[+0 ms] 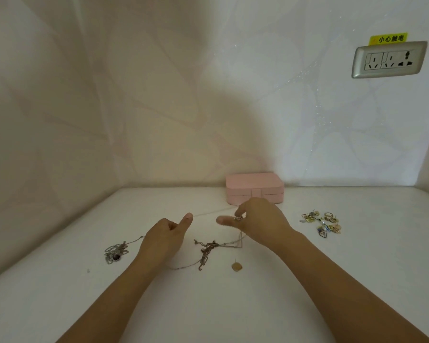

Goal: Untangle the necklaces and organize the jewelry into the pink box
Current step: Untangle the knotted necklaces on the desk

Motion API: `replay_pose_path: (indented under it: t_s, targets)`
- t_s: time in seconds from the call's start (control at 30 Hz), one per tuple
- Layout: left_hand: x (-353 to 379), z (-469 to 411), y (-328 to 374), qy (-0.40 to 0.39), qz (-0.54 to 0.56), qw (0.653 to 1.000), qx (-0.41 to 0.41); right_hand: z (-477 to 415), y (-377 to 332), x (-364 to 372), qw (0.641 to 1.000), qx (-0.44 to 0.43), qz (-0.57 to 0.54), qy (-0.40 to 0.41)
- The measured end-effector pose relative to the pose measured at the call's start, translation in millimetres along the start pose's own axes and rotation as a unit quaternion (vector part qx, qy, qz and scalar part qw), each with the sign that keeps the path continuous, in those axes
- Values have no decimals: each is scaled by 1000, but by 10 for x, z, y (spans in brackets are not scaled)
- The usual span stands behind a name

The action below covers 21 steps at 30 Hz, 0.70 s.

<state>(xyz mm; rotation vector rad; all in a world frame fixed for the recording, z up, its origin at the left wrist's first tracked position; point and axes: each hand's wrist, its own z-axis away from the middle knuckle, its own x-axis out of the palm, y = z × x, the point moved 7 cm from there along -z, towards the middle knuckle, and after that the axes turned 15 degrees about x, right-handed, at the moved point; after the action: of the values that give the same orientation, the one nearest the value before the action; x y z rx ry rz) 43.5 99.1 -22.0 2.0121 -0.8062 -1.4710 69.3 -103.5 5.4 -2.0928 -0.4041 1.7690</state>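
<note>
Untangling step: left hand [164, 234] and right hand [260, 219] pinch a thin chain [213, 211] taut above the tangle [208, 247]; next, likely, teasing it free.

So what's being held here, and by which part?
The right hand pinches a thin chain at a shiny bit; the rest trails down to the tangle. A strand also runs to the thumb of the left hand; whether it grips cannot be told.

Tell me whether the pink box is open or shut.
Shut. The pink box has its lid flat on the base, a front tab crossing the seam; no interior shows.
</note>
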Motion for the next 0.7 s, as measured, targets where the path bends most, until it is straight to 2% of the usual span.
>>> replay_pose_path:
  t_s: [0.13,0.27,0.33,0.4,0.47,0.53,0.6,0.67,0.7]
  targets:
    - [11,56,-30,-28,137,987,-79,28,60,-38,999,-14,-8,-47]
    - [10,126,87,-138,204,968,-53,-24,221,-125,997,6,-27,-66]
    - [-34,148,164,-172,298,938,-40,-99,300,-224,999,20,-28,-18]
    - [-104,155,218,-176,424,887,-50,-160,348,-342,997,31,-61,29]
    - [-136,168,257,-180,493,850,-55,-221,375,-367,989,41,-139,22]
    - [-101,189,289,-182,511,838,-50,-262,419,-298,954,77,-285,-45]
    - [-24,206,310,-184,517,835,-48,-260,447,-156,877,127,-440,-146]
    - [53,215,298,-183,518,834,-60,-226,417,-74,809,142,-525,-224]
    - [83,213,274,-178,518,834,-71,-210,408,-68,797,146,-534,-241]
